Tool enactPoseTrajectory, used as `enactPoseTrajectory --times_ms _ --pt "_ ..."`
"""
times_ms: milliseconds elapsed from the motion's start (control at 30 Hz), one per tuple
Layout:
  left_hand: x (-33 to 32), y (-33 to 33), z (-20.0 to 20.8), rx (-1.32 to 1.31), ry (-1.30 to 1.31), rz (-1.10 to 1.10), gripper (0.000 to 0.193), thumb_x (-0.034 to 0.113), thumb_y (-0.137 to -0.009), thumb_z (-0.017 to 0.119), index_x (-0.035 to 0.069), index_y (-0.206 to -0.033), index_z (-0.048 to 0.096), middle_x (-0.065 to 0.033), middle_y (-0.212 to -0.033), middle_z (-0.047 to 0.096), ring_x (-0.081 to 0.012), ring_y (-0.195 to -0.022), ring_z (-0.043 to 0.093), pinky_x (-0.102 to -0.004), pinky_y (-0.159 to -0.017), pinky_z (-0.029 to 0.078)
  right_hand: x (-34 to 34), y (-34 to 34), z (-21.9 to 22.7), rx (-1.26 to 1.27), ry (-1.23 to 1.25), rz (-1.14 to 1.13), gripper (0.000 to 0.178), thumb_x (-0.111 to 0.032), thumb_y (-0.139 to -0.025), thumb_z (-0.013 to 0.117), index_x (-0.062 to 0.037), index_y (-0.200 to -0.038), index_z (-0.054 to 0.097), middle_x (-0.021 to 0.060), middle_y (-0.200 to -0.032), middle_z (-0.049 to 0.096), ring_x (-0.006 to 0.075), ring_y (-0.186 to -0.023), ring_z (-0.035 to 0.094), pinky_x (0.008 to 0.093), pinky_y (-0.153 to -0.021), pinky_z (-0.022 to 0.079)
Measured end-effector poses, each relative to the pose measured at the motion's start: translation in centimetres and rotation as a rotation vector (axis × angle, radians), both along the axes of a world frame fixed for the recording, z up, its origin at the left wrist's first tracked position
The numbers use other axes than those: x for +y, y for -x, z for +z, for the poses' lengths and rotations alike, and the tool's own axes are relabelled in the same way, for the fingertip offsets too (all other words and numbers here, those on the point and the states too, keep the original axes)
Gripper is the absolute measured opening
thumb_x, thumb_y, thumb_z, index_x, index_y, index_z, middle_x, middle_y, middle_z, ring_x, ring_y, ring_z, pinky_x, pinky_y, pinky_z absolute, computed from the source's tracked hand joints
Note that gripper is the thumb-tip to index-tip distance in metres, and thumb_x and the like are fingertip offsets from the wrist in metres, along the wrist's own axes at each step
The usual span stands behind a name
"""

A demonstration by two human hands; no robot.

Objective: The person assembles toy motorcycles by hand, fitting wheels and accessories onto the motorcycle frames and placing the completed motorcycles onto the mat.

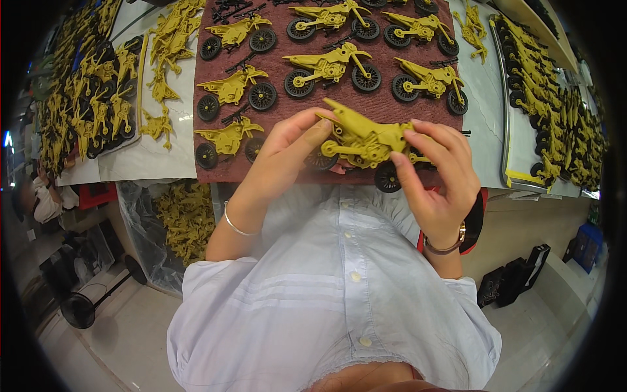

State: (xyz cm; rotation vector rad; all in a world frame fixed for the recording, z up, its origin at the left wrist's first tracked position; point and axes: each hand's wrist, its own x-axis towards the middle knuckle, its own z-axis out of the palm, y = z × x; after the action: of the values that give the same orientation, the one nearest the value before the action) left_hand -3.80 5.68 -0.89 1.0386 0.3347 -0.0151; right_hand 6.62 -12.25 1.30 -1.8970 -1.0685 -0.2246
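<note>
Occupying both hands: one yellow toy bike (369,142), raised over the front edge of the cloth, tilted, its pointed tail up to the left. Wheels show below it; whether they are its own or belong to a bike lying behind, I cannot tell.

Left hand (284,150): thumb and fingers drawn narrow at the tail end. Right hand (444,166): thumb and fingertips closed about the opposite end, partly covering it.

Step in hand, in my judgement: handwork on the right end of this one body, the left hand steadying, the right pressing or seating. Next move, as I judge it: calls for a firm left hold, a careful right pinch, and clearance from the wheels below.

Beneath: maroon cloth (228,174), bearing yellow bikes (320,65) in rows, black wheels fitted; thin black parts (238,12) at the far edge.

Left of cloth: loose yellow pieces (158,90); farther left, a crowded lot of bikes (104,114). Right: a tray (528,178) with yellow edging, closely packed.

Below, left: clear plastic (140,215) around a heap of yellow parts (186,219).
</note>
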Motion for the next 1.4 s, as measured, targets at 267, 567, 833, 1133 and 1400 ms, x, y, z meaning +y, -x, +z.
enactPoseTrajectory --times_ms 267,567,833,1133,1400 --pt "-0.3 -0.4 -0.3 -0.053 0.063 0.047 0.03 0.018 -0.094 0.038 -0.005 -0.108 0.05 -0.0103 -0.095 0.06 -0.0143 -0.081 0.06 -0.0271 -0.064 0.051 0.2 0.2 -0.5 -0.013 0.007 0.029 0.027 0.0 -0.059 0.073 -0.0001 -0.085 0.065 0.0126 -0.09 0.061 0.0262 -0.079 0.058 0.0314 -0.067 0.047" --pt "-0.6 -0.6 -0.2 -0.071 0.078 0.111 0.03 0.019 -0.092 0.041 -0.005 -0.106 0.052 -0.0099 -0.094 0.061 -0.014 -0.084 0.06 -0.0266 -0.069 0.051 0.4 0.6 -1.3 0.06 -0.008 -0.005 0.027 0.001 -0.059 0.072 -0.0004 -0.085 0.065 0.0123 -0.091 0.061 0.0242 -0.078 0.058 0.0296 -0.063 0.048" --pt "-1.2 -0.9 -0.1 -0.12 -0.463 0.173 0.022 0.004 -0.079 0.064 -0.002 -0.098 0.056 -0.0065 -0.092 0.061 -0.0108 -0.086 0.058 -0.0247 -0.075 0.048 0.1 -0.2 -2.5 -0.069 0.03 0.029 0.032 -0.005 -0.059 0.077 -0.0017 -0.088 0.065 0.012 -0.092 0.061 0.0237 -0.081 0.057 0.0296 -0.068 0.047" --pt "-0.9 -0.6 -0.2 -0.176 -0.502 0.157 0.022 0.002 -0.079 0.061 -0.001 -0.101 0.056 -0.0056 -0.094 0.06 -0.0096 -0.086 0.057 -0.0235 -0.076 0.046 -0.5 -0.9 -2.1 0.812 -0.169 0.143 0.044 -0.003 -0.074 0.07 0.0009 -0.114 0.052 0.0074 -0.101 0.059 0.0119 -0.091 0.056 0.0213 -0.072 0.044" --pt "-1.3 -0.6 0.6 -0.142 -0.439 0.12 0.025 0.003 -0.079 0.058 -0.003 -0.104 0.055 -0.0071 -0.099 0.059 -0.0106 -0.091 0.055 -0.0243 -0.082 0.042 -0.6 -1.0 -2.2 1.02 -0.324 0.147 0.045 0.007 -0.071 0.069 -0.0021 -0.105 0.041 0.0103 -0.091 0.061 0.0096 -0.08 0.057 0.0198 -0.069 0.045"
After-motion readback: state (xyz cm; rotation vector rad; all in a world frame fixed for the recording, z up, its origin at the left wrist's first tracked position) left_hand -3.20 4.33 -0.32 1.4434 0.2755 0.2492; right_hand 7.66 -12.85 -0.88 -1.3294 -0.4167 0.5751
